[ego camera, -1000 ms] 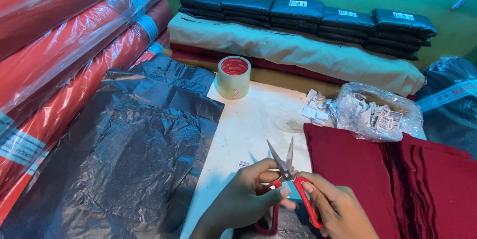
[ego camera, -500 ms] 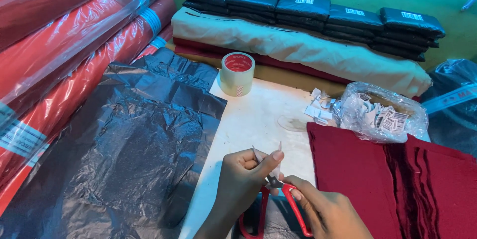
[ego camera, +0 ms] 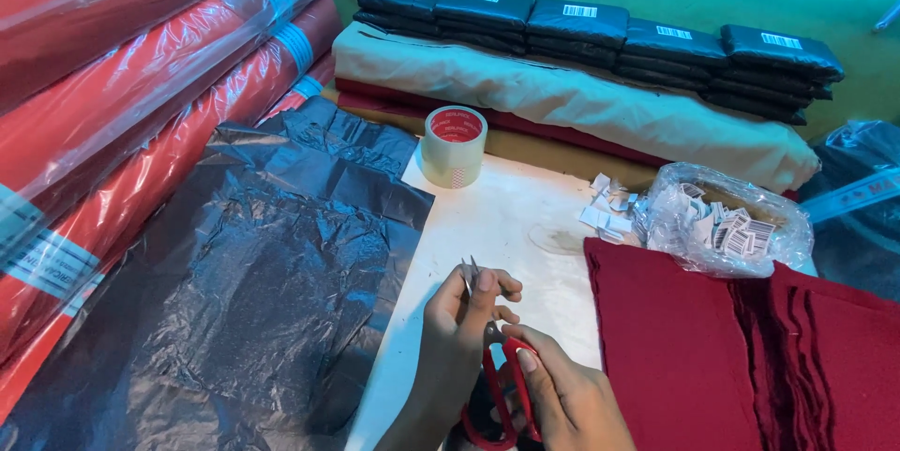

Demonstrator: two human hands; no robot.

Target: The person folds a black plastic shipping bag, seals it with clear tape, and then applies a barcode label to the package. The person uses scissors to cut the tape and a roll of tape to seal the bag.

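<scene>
red-handled scissors (ego camera: 497,385) right there at the near edge of the white tabletop (ego camera: 497,217), clamped between both hands. long axis running near to far, handle loops low toward the body, blade tips poking up just past the left fingertips. left hand (ego camera: 459,329) nearer the blades, fingers pinched closed around the steel close to the tips. right hand (ego camera: 562,395) curled shut on the red loops, thumb laid along one handle. blades pressed together, only a short silver sliver showing above the left fingers; glossy red plastic handles, partly hidden under the right palm. cannot tell whether anything small sits between the left fingertips and the blades.

dark red fabric stack (ego camera: 731,348) just beside the right hand, running off toward the right edge. crinkled grey plastic sheet (ego camera: 234,292) spread to the left. roll of clear tape (ego camera: 454,144) standing near the far edge, well apart from the hands. clear bag of small white tags (ego camera: 722,217) at the far right, a few loose tags (ego camera: 605,202) spilled beside it.
</scene>
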